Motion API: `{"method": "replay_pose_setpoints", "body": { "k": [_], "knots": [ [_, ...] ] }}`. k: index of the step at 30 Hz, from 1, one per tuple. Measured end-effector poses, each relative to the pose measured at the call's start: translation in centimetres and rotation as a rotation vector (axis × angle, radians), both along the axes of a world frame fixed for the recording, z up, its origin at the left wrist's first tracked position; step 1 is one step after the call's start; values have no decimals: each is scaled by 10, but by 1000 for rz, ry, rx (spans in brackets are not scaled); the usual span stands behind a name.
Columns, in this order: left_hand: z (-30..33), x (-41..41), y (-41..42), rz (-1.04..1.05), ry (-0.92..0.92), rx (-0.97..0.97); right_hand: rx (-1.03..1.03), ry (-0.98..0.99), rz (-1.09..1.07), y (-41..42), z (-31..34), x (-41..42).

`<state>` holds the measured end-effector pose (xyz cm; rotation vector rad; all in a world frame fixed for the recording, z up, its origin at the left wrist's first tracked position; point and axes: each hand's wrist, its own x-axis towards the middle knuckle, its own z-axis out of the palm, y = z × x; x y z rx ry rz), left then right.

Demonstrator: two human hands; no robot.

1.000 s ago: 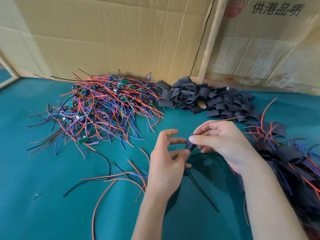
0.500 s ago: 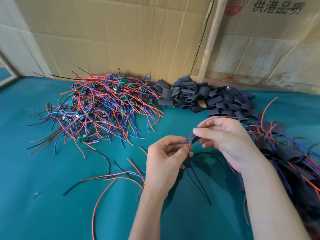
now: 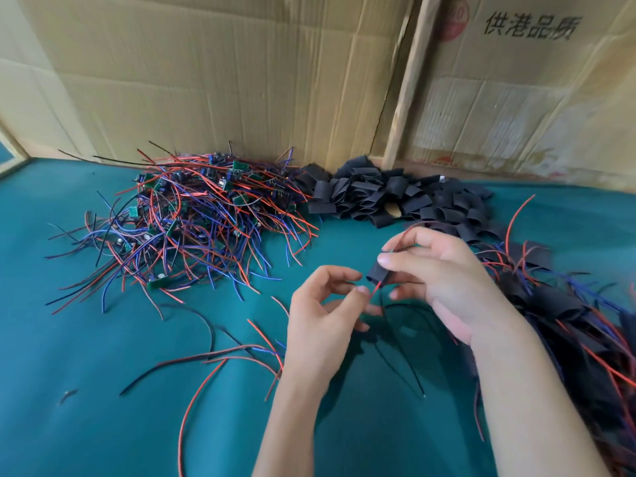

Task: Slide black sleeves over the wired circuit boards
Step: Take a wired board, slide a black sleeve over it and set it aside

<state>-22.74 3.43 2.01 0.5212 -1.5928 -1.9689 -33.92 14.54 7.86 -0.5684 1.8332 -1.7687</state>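
teal table [image 3: 86,390] fills the view, near edge cut off by frame bottom. cardboard sheets [image 3: 241,80] stand along the far side, a wooden stick [image 3: 409,80] leaning between them, printed characters top right partly blurred. far left: big tangle of wired circuit boards [image 3: 192,222], red, blue and black leads, small green boards poking out, count unreadable. right of it, touching the tangle's edge, a heap of black sleeves [image 3: 389,197] against the cardboard. right edge: pile of sleeved units [image 3: 568,321], dark and blurry, partly behind the right forearm and cut off by the frame, single pieces hard to separate. loose wires [image 3: 206,359] red and black lie near left of the hands; one red lead runs off the bottom edge. right hand [image 3: 444,280] in centre, above the table, thumb and forefinger clamped on one black sleeve [image 3: 377,273]; other fingers curled behind it. board inside the sleeve not visible, only a hint of green at the sleeve's far end, unsure. red wire [image 3: 375,289] sticks out of the sleeve's near end. left hand [image 3: 323,318] just near-left of the sleeve, thumb and forefinger tips together about the red wire end; contact motion-blurred, looks like a pinch. thin black leads [image 3: 402,370] hang below the hands down to the table, upper part hidden by the hands.
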Motion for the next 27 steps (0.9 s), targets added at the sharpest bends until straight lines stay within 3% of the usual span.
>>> {"method": "replay_pose_setpoints", "body": {
  "k": [3,5,11,14,18,23,27],
  "knots": [
    [-1,-2,0,-51,1,96,-59,33,-89,27,16,-6],
    [-3,-3,-1,-25,-10,99,38,118,-109,56,31,-13],
    [-4,-6,2,5,-24,93,942,427,-138,92,79,-28],
    [-4,-6,0,21,-17,117,1200,574,-137,85,88,-29],
    [-4,-5,-2,44,-24,138,1079,846,-144,42,98,-21],
    [-5,-5,-2,59,-31,119,861,899,239,-59,75,4],
    [-5,-3,-6,75,-36,115,794,953,328,-136,45,5]
  ]
}}
